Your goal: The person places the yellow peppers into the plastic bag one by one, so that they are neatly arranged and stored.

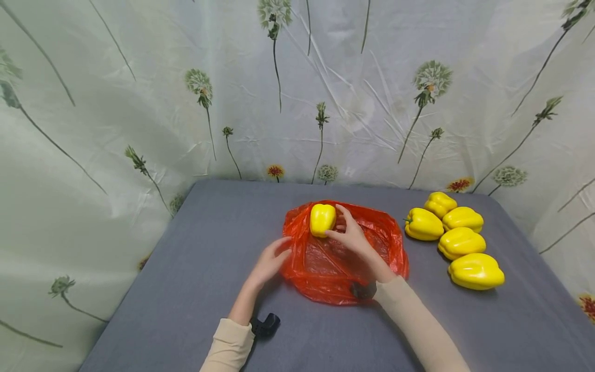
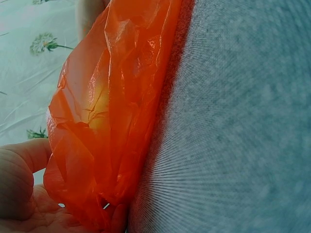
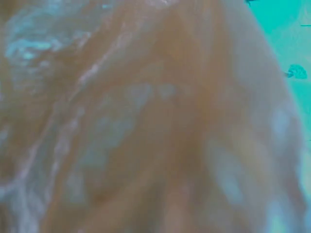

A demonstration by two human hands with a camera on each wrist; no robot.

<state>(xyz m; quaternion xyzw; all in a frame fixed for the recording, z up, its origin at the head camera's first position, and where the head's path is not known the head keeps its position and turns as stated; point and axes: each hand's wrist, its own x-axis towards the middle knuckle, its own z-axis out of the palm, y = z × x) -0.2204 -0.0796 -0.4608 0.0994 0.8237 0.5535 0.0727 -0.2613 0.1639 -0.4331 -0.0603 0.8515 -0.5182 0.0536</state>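
A red plastic bag (image 1: 325,287) lies spread on the grey table with its mouth open upward. Inside its far left part is a yellow bell pepper (image 1: 322,219). My right hand (image 1: 353,235) reaches into the bag and holds this pepper from its right side, thumb near its lower end and fingers by the upper end. At the bag's left edge is my left hand (image 1: 271,261), thumb and fingers spread apart. In the left wrist view its thumb and fingers touch the bag (image 2: 131,97), and a yellow patch shows through the film. The right wrist view is blurred by plastic.
Several more yellow bell peppers (image 1: 460,243) lie grouped on the table right of the bag. Behind the table (image 1: 200,227) hangs a pale curtain (image 1: 353,129) printed with dandelions. A black strapped device (image 1: 267,325) sits at the left wrist.
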